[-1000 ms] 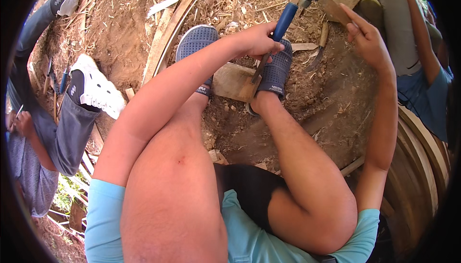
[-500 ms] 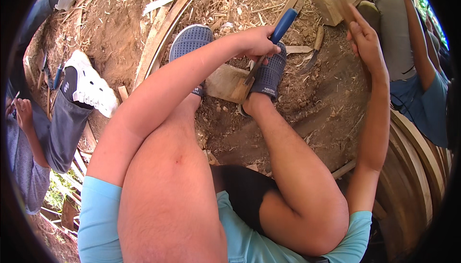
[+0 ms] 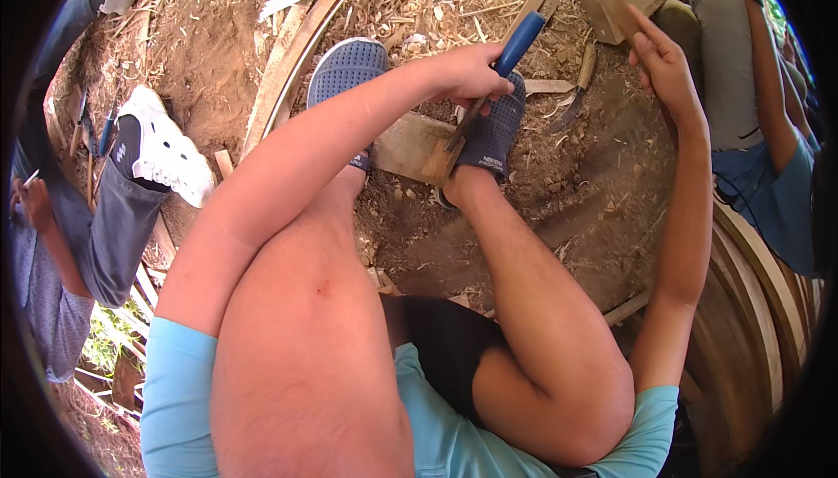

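Note:
My left hand (image 3: 471, 75) is wrapped round a chisel (image 3: 521, 44) with a blue handle. The chisel slants down to the left, and its blade meets the right end of a wooden block (image 3: 408, 148). That block lies on the ground between my feet, in their dark blue perforated clogs (image 3: 347, 68). Raised at the upper right, my right hand (image 3: 665, 63) grips a hammer (image 3: 620, 8) by its wooden handle. The hammer's dark head points up and away, well apart from the chisel's butt. Part of the blade is hidden behind my left fingers.
A curved knife (image 3: 576, 85) with a wooden handle lies right of my right foot. Wood strips (image 3: 292, 50) and shavings litter the dirt. Another person's white clog (image 3: 164, 151) is at the left; a person in grey trousers (image 3: 724, 59) sits at the right, above stacked curved planks (image 3: 755, 277).
The hammer and my right hand have shifted slightly up and left. The chisel's handle has moved a little up and right, its blade still at the block.

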{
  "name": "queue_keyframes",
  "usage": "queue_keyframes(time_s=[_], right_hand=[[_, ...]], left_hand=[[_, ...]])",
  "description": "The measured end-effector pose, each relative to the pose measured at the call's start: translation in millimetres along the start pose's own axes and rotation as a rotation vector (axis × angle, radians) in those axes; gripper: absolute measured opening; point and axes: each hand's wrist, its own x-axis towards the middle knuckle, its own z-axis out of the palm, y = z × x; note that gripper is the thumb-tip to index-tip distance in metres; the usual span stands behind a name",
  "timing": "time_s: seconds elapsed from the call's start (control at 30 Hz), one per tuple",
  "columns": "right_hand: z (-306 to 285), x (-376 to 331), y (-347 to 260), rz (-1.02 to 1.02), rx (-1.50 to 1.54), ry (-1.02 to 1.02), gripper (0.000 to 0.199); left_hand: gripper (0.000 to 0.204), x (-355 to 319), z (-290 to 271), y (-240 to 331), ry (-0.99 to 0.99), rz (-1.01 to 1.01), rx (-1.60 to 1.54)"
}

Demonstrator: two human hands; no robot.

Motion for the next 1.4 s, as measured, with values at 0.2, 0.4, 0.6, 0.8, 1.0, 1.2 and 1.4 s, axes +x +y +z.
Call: queue_keyframes(time_s=[0.2,0.4,0.6,0.8,1.0,1.2,1.4], right_hand=[[7.5,7.0,27.1,-0.279,-0.319,-0.266,0.045],[4.7,-7.2,28.0,0.014,0.168,0.104,0.045],[-24.0,-8.9,20.7,-0.005,-0.039,-0.062,0.046],[2.4,-9.2,4.7,-0.04,-0.068,-0.125,0.045],[-11.5,-6.0,12.3,-0.067,-0.029,-0.018,0.046],[-2.4,-7.5,22.4,0.022,-0.071,-0.035,0.047],[7.1,-15.3,8.9,0.078,-0.05,-0.189,0.046]], left_hand=[[0.036,1.6,0.6,4.0,0.006,0.003,0.014],[0.031,7.0,12.1,4.4,0.039,-0.022,0.001],[0.035,5.8,7.8,5.9,0.025,-0.032,0.004],[0.035,3.6,6.8,-0.1,0.045,-0.036,0.015],[0.033,6.8,10.9,0.4,0.041,-0.044,0.011],[0.031,4.4,11.2,4.8,0.054,-0.05,0.043],[0.034,5.2,9.5,4.4,0.11,-0.03,0.147]])
